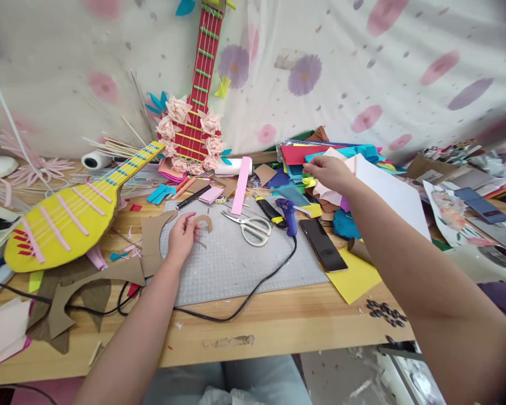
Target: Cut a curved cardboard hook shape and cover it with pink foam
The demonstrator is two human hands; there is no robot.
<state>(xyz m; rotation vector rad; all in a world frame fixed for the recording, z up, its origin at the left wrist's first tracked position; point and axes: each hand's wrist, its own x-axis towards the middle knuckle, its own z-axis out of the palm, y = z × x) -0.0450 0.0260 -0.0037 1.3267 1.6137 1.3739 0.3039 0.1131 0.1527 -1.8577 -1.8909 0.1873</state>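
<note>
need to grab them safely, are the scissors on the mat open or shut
Shut, as far as the head view shows: the scissors lie flat on the grey cutting mat with blades together and white handles side by side.

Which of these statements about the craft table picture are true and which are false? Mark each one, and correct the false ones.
1. The left hand rests on the grey cutting mat, holding a curved brown cardboard piece. True.
2. The right hand holds the scissors. False: the scissors lie untouched on the mat; the right hand reaches into the pile of coloured paper.
3. The yellow cardboard guitar lies flat on the table at the left. True.
4. The red cardboard guitar lies flat on the mat. False: it stands upright against the flowered cloth.
5. The black phone lies partly on a yellow sheet. True.
</note>
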